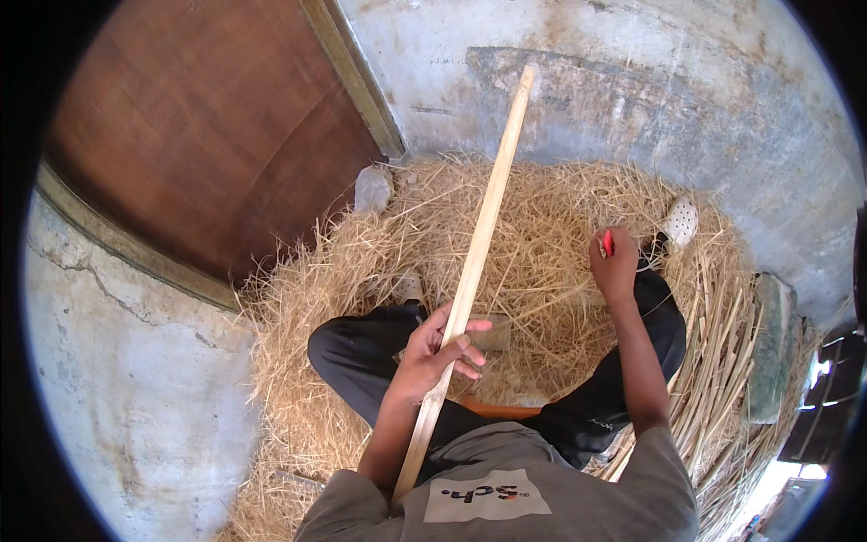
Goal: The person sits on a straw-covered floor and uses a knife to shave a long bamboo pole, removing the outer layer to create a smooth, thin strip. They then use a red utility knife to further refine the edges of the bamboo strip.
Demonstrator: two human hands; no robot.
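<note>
One long pale wooden stick (474,262) is in my left hand (435,354), fingers wrapped around it a little below its middle, thumb laid over the near side. It runs steeply away from me: its near end drops past my left forearm toward my chest, and its far end reaches well beyond both hands to the grey plastered wall (632,99). My right hand (614,264) is held out ahead and to the right of the stick, well apart from it, closed around a small red tool (608,242); only a red tip shows above the fingers, and I cannot tell what kind of tool it is.

I sit cross-legged in dark trousers (361,352) on a heap of straw (542,217) that spreads under and beyond both hands. To the right of my right arm lies a bundle of split pale stalks (722,352). Beyond my left hand stands a brown wooden door (208,126).

As for progress, I judge the work on this stick barely begun: the tool is not touching the wood, and no cut, mark or shaving shows along the length I can see. The stalks at my right look like material waiting, though I cannot tell whether any are finished.
</note>
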